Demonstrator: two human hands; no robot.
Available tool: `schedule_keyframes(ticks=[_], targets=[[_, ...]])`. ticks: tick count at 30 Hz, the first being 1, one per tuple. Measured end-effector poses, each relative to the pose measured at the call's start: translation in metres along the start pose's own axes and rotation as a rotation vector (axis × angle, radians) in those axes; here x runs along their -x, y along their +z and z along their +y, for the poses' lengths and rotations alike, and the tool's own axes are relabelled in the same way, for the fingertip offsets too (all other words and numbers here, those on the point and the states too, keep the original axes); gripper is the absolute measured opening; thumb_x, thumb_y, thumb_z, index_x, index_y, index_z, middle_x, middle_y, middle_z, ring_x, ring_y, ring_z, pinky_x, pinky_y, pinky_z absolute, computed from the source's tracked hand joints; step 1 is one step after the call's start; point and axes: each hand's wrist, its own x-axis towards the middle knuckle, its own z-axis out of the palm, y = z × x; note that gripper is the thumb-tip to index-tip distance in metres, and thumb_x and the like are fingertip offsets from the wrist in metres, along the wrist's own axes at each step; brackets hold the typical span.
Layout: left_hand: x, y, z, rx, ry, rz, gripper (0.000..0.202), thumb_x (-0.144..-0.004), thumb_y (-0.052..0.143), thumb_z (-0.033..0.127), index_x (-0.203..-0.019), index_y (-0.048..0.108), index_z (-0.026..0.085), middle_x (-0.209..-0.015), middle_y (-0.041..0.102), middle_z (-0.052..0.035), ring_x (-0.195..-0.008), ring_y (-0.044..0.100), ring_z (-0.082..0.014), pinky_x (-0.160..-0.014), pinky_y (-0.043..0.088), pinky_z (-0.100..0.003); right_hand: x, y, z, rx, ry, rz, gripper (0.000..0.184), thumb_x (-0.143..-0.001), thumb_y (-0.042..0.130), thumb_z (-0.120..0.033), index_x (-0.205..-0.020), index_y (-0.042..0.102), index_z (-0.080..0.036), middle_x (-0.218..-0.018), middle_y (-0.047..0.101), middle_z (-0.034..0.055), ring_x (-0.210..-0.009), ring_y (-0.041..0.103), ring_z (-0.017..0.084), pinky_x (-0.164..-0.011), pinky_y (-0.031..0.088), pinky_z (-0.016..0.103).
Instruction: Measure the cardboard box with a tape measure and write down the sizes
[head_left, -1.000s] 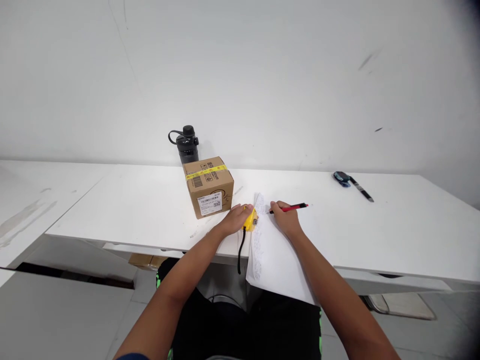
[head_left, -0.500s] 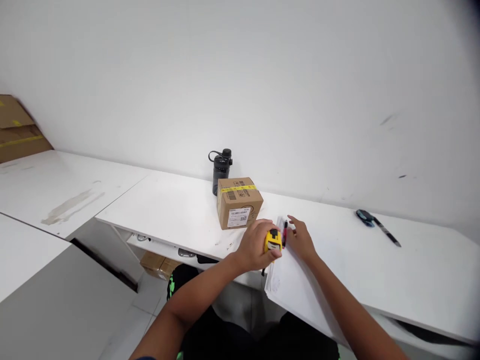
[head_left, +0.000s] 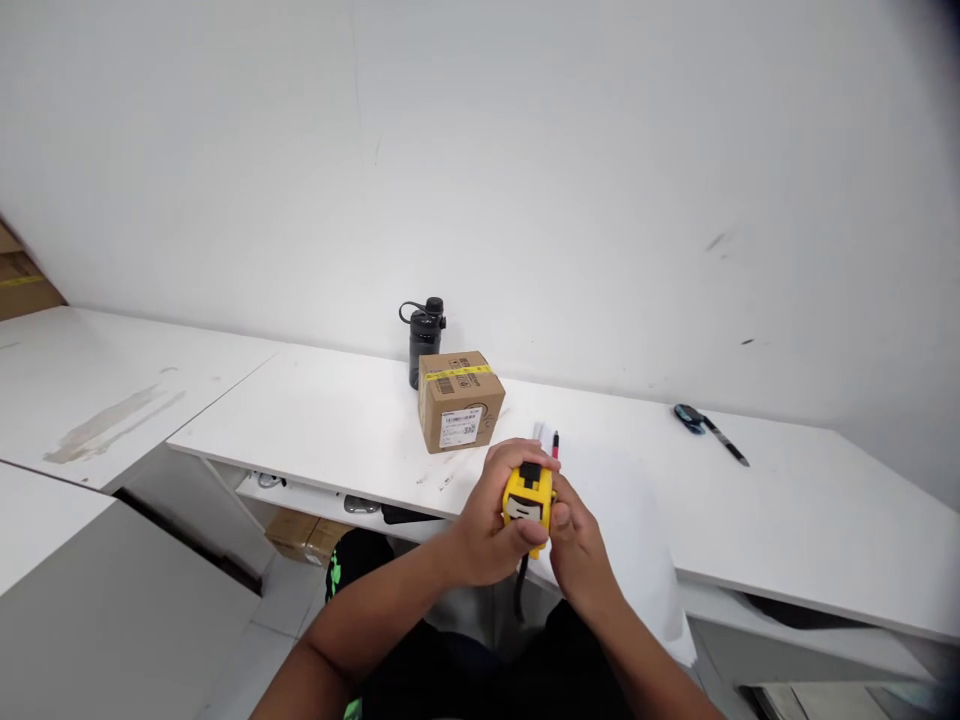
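Observation:
A yellow tape measure point(head_left: 531, 488) with a black top and a dark strap hanging below it is in front of me, over the table's front edge. My left hand point(head_left: 484, 530) is closed around its left side, thumb across the front. On its other side my right hand point(head_left: 580, 548) is closed against the case, with its fingers partly hidden behind it. Sheets of white paper point(head_left: 626, 530) lie under and beside my right hand. A red and black pen point(head_left: 556, 446) rests on them, its lower part hidden by my hands.
A taped cardboard box point(head_left: 471, 390) with a label stands left of the paper, and a dark bottle point(head_left: 425, 335) is behind it. To the right lie a black marker-like object point(head_left: 724, 440) and a teal and black item point(head_left: 688, 417). Below the white tabletop point(head_left: 337, 420) runs an open shelf.
My right hand has left the pen and come to the tape measure. My left hand has brought the tape measure closer and slightly lower. The view has shifted a little right.

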Motion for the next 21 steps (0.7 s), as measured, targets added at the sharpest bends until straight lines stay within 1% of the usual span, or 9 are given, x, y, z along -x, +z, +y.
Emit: schedule_keyframes(ticks=[2, 5, 7, 10, 12, 14, 17, 19, 21], targets=[[-0.003, -0.002, 0.002, -0.081, 0.092, -0.004, 0.066, -0.083, 0.049, 0.074, -0.124, 0.049, 0.022, -0.116, 0.060, -0.0121, -0.121, 0.050, -0.0279, -0.110, 0.037, -0.049, 0.004, -0.002, -0.005, -0.049, 0.042, 0.026, 0.063, -0.083, 0.052, -0.073, -0.122, 0.064, -0.024, -0.123, 0.068, 0.0095, -0.113, 0.063, 0.030, -0.093, 0.053, 0.043], [-0.007, -0.004, 0.002, -0.285, 0.207, -0.070, 0.074, -0.077, 0.059, 0.073, -0.129, 0.045, 0.023, -0.116, 0.063, -0.0112, -0.120, 0.052, -0.0288, -0.109, 0.036, -0.050, 0.009, -0.005, -0.015, -0.312, 0.172, 0.012, 0.059, -0.082, 0.061, -0.066, -0.128, 0.060, -0.028, -0.134, 0.063, 0.0075, -0.120, 0.060, 0.029, -0.097, 0.052, 0.043], [-0.008, -0.003, 0.001, -0.463, 0.256, -0.157, 0.075, -0.074, 0.064, 0.072, -0.129, 0.048, 0.025, -0.117, 0.065, -0.0100, -0.123, 0.051, -0.0300, -0.114, 0.029, -0.052, 0.009, -0.008, -0.025, -0.538, 0.266, -0.045, 0.058, -0.082, 0.060, -0.067, -0.128, 0.060, -0.031, -0.138, 0.060, 0.0054, -0.124, 0.058, 0.028, -0.099, 0.051, 0.044], [-0.007, -0.001, -0.001, -0.709, 0.304, -0.259, 0.073, -0.073, 0.061, 0.076, -0.127, 0.054, 0.027, -0.123, 0.065, -0.0099, -0.130, 0.046, -0.0330, -0.119, 0.013, -0.057, 0.008, -0.012, -0.038, -0.750, 0.368, -0.103, 0.058, -0.081, 0.057, -0.072, -0.122, 0.065, -0.031, -0.127, 0.066, 0.0056, -0.122, 0.060, 0.028, -0.096, 0.053, 0.043], [-0.007, 0.001, -0.003, -0.789, 0.303, -0.303, 0.078, -0.074, 0.056, 0.079, -0.131, 0.053, 0.025, -0.127, 0.063, -0.0115, -0.131, 0.046, -0.0330, -0.120, 0.008, -0.057, 0.007, -0.013, -0.042, -0.783, 0.390, -0.065, 0.060, -0.080, 0.059, -0.072, -0.123, 0.065, -0.030, -0.114, 0.071, 0.0060, -0.113, 0.064, 0.028, -0.090, 0.056, 0.042], [-0.007, 0.002, -0.006, -0.822, 0.294, -0.341, 0.082, -0.077, 0.053, 0.077, -0.137, 0.048, 0.021, -0.127, 0.063, -0.0128, -0.129, 0.049, -0.0315, -0.121, 0.008, -0.057, 0.009, -0.012, -0.042, -0.777, 0.398, -0.020, 0.061, -0.078, 0.062, -0.071, -0.123, 0.064, -0.029, -0.105, 0.072, 0.0052, -0.105, 0.067, 0.027, -0.084, 0.057, 0.040], [-0.009, 0.001, -0.012, -0.854, 0.322, -0.385, 0.076, -0.082, 0.053, 0.071, -0.137, 0.048, 0.019, -0.122, 0.067, -0.0115, -0.126, 0.054, -0.0291, -0.122, 0.007, -0.056, 0.011, -0.007, -0.039, -0.779, 0.384, 0.069, 0.052, -0.079, 0.067, -0.063, -0.118, 0.064, -0.029, -0.100, 0.071, 0.0018, -0.097, 0.068, 0.024, -0.078, 0.057, 0.035], [-0.010, 0.001, -0.016, -0.860, 0.343, -0.403, 0.070, -0.083, 0.052, 0.069, -0.133, 0.051, 0.020, -0.120, 0.068, -0.0101, -0.124, 0.056, -0.0278, -0.123, 0.007, -0.055, 0.012, -0.002, -0.036, -0.801, 0.363, 0.140, 0.043, -0.080, 0.069, -0.055, -0.114, 0.064, -0.030, -0.094, 0.070, -0.0010, -0.089, 0.067, 0.020, -0.072, 0.056, 0.029], [-0.011, 0.001, -0.019, -0.852, 0.365, -0.401, 0.064, -0.085, 0.050, 0.068, -0.129, 0.055, 0.022, -0.118, 0.069, -0.0086, -0.122, 0.057, -0.0263, -0.123, 0.007, -0.054, 0.014, 0.002, -0.035, -0.830, 0.339, 0.170, 0.038, -0.080, 0.069, -0.050, -0.112, 0.065, -0.030, -0.091, 0.068, -0.0020, -0.083, 0.065, 0.017, -0.064, 0.054, 0.025]])
